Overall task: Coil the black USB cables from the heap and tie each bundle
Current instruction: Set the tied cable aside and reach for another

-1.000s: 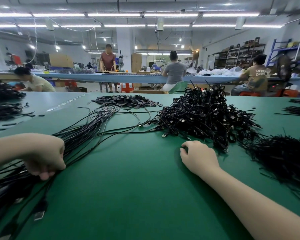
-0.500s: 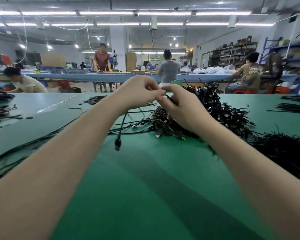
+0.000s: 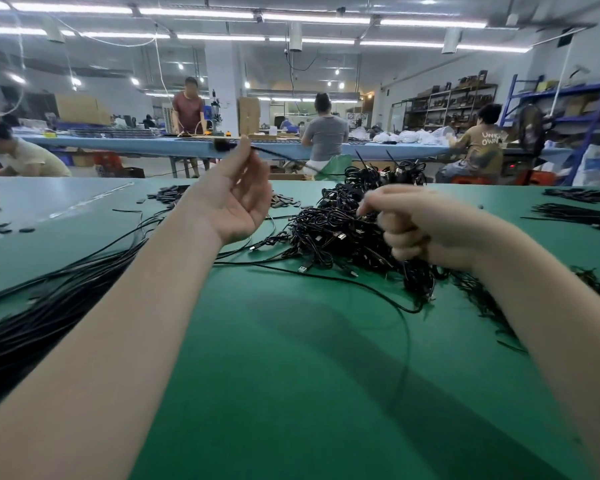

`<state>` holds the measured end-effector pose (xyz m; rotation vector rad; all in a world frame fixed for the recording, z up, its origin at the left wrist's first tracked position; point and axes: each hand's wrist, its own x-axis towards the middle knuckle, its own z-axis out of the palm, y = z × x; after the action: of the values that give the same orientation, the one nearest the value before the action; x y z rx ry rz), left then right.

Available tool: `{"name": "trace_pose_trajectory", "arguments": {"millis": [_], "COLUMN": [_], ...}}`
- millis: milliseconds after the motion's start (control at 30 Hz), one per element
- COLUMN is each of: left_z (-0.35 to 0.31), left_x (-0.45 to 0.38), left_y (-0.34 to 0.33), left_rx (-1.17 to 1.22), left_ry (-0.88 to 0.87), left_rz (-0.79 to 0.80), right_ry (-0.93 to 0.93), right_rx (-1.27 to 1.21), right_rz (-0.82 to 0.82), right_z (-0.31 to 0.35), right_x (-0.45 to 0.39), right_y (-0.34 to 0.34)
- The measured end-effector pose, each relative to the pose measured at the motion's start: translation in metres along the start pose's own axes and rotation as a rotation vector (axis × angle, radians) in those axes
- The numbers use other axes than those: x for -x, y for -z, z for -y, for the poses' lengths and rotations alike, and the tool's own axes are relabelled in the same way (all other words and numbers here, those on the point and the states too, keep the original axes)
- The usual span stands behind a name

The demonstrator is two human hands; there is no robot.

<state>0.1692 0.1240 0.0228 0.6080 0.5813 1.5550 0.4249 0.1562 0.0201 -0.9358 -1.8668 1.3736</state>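
Head view: the left hand is raised above the table, palm turned toward the camera, with its thumb and fingertips pinching one black cable near the blurred plug end at the top of the hand. From that pinch the cable runs rightward and down toward the right hand, though motion blur hides most of that stretch. The right hand is curled into a loose fist, knuckles up, over the near side of the heap of coiled cables; a cable strand seems to pass through its fingers, but the blur makes it impossible to say for certain what they grip. Below that hand a single strand loops down across the green table and curves back toward the near edge.

The heap sits mid-table, just beyond and beneath the right hand, a dark tangle with silver USB plugs poking out at its near side. To the left, a long sheaf of straight cables fans from the near left corner toward the heap. A scatter of small black ties lies behind the left wrist, and more black bundles lie at the far right. Beyond the table, several people work at a long blue bench.
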Motion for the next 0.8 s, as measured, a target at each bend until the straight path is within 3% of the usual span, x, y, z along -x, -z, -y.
{"name": "trace_pose_trajectory", "arguments": {"millis": [100, 200, 267, 333, 400, 467, 533, 567, 633, 700, 767, 800], "left_z": [-0.002, -0.012, -0.02, -0.018, -0.002, 0.016, 0.026, 0.024, 0.012, -0.003, -0.017, -0.021], "left_x": [-0.001, 0.006, 0.013, 0.022, 0.023, 0.021, 0.015, 0.012, 0.007, 0.014, 0.027, 0.034], "left_y": [-0.001, -0.003, -0.003, -0.006, -0.01, -0.019, -0.029, -0.032, -0.035, -0.039, -0.036, -0.034], "left_rx": [0.062, -0.053, -0.248, -0.592, -1.013, -1.223, -1.103, -0.969, -0.568, -0.235, -0.253, -0.368], "left_ry": [-0.012, 0.118, 0.225, 0.32, 0.427, 0.466, 0.289, 0.144, -0.072, -0.133, -0.08, 0.016], "left_rz": [-0.026, 0.141, 0.356, 0.529, 0.573, 0.486, 0.342, 0.235, 0.174, 0.287, 0.483, 0.612], "right_ry": [-0.119, -0.237, -0.234, -0.167, -0.102, -0.018, 0.074, 0.112, 0.131, 0.035, -0.109, -0.159], "right_rx": [-0.038, -0.034, 0.056, 0.095, 0.059, -0.009, -0.089, -0.131, -0.207, -0.2, -0.096, 0.002], "right_rz": [0.35, 0.513, 0.399, 0.121, -0.089, -0.118, -0.083, -0.046, 0.114, 0.34, 0.411, 0.345], "right_z": [-0.013, -0.039, -0.056, -0.055, -0.04, -0.019, -0.001, 0.003, 0.0, -0.014, -0.031, -0.037], "right_x": [-0.001, -0.006, -0.01, -0.012, -0.01, -0.009, -0.007, -0.006, -0.005, -0.003, -0.001, -0.001], "right_y": [-0.039, -0.07, -0.074, -0.062, -0.045, -0.039, -0.047, -0.056, -0.072, -0.079, -0.074, -0.068]}}
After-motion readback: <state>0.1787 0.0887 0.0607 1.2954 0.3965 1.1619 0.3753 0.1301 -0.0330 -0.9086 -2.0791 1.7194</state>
